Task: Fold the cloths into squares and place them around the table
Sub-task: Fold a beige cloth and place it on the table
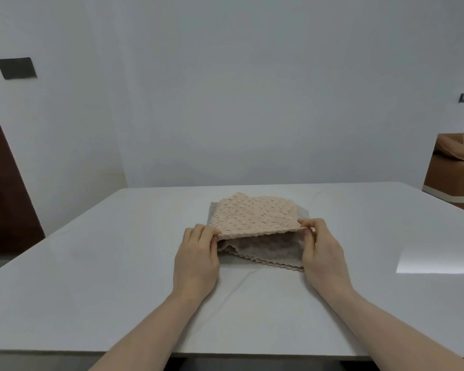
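Both hands pinched the near corners of the pink textured cloth, lifting its edge, apparently to fold or align it: left hand at the left corner, right hand at the right. It lay mid-table over grey cloth layers, between the hands

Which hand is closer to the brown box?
Right. The right hand pinches the cloth's right corner, on the side of the box at the far right. The left hand pinches the left corner, farther from it.
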{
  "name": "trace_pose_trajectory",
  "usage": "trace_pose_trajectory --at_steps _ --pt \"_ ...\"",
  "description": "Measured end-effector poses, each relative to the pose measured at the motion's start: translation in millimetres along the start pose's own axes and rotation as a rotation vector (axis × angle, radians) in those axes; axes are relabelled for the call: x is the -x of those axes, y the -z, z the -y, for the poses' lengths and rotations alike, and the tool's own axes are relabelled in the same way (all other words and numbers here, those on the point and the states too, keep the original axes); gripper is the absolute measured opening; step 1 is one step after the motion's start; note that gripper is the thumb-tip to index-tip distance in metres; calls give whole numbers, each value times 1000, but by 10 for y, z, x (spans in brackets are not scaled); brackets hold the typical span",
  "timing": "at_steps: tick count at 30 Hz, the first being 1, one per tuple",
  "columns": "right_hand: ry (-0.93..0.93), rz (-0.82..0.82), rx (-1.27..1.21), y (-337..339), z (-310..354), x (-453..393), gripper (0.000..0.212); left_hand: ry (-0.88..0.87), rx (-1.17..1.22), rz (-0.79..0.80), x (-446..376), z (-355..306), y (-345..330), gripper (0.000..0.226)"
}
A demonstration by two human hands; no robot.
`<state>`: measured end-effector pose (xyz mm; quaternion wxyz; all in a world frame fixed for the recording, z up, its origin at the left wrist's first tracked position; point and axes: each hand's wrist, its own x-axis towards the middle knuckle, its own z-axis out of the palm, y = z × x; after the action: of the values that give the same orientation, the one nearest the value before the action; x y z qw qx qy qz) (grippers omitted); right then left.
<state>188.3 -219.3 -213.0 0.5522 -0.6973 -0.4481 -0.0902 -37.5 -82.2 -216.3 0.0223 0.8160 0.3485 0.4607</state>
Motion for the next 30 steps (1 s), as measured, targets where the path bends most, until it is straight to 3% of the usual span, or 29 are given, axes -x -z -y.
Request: trace_pose_trajectory --at_steps 5,12,20,30 --pt "-14 -23 42 29 46 21 18 95 68 101 9 34 -39 13" --pt "-8 34 83 76 61 108 31 175 51 168 90 12 56 28" --pt "88 11 124 264 207 339 30 42 44 139 311 -20 457 27" --pt "190 -73 65 701 970 259 25 -134 -79 -79 -256 -311 1562 20"
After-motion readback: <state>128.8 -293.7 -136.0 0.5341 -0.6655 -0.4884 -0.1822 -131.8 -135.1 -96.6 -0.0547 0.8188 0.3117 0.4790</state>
